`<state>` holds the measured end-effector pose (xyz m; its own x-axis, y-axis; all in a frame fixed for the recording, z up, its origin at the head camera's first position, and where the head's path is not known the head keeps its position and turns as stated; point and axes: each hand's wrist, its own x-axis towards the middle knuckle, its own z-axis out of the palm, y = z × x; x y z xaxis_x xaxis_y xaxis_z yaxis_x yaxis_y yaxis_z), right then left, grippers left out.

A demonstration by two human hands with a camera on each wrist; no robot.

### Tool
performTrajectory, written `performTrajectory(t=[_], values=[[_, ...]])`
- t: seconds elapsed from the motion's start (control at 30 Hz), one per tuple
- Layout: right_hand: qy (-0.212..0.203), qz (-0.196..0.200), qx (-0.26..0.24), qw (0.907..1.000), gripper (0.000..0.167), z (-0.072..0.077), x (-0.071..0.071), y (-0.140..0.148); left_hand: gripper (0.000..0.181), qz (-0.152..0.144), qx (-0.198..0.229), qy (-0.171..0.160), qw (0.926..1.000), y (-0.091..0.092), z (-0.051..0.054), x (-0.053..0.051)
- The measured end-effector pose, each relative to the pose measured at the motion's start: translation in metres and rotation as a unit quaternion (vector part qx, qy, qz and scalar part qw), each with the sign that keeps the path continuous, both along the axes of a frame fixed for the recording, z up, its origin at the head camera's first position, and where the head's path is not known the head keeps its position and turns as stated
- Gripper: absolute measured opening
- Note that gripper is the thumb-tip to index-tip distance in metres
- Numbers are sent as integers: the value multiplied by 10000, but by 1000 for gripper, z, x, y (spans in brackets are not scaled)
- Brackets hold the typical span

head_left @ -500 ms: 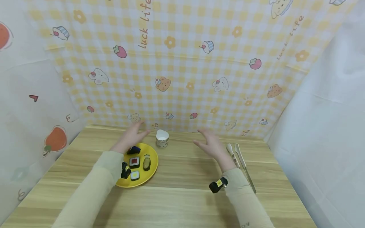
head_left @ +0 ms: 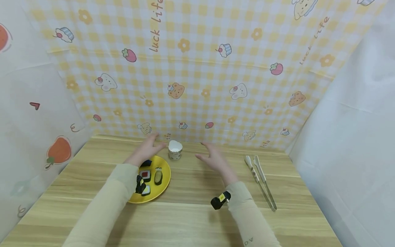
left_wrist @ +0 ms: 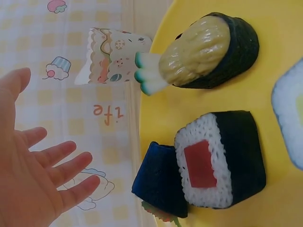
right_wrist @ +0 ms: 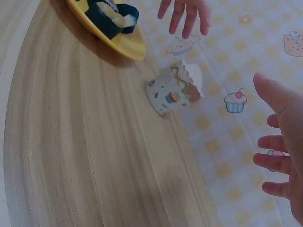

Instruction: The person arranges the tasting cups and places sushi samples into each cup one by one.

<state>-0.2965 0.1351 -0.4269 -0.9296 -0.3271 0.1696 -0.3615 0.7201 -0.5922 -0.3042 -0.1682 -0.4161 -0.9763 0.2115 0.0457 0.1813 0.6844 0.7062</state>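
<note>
Head view: from where I stand, a wood-grain table (head_left: 191, 223) meets a yellow-checked cloth (head_left: 200, 73) along its back edge, and white sheets (head_left: 355, 120) hang at both sides. Near that back edge stands a paper cup (head_left: 175, 155), upright. The left hand (head_left: 145, 151) hovers just beside it, over a yellow plate (head_left: 165, 185) of sushi pieces (head_left: 145, 175); the right hand (head_left: 215, 161) hangs on the other side, farther off. Tongs (head_left: 253, 171) lie toward the right edge, arms spread. Between plate and tongs runs a broad stretch of wood, reaching to the near side; the cup has less behind it, with the cloth close.

Left wrist view: the left hand's fingers are loosely spread, grasping nothing, apart from the cup, which shows beyond the plate's rim.

Right wrist view: the right hand's fingers are relaxed too, released from everything. I see the cup between both hands, touching neither, with wood separating it from the plate.
</note>
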Motion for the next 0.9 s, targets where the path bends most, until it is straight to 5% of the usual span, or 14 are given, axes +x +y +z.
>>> performTrajectory(t=[0.57, 0.9], values=[[-828, 39, -811, 9933, 64, -12, -10, -39, 84, 21, 45, -629, 9980, 8, -3, -7], [-985, 167, -1249, 9871, 61, -24, -16, -50, 89, -130, 172, -758, 9969, 10, -10, -12]])
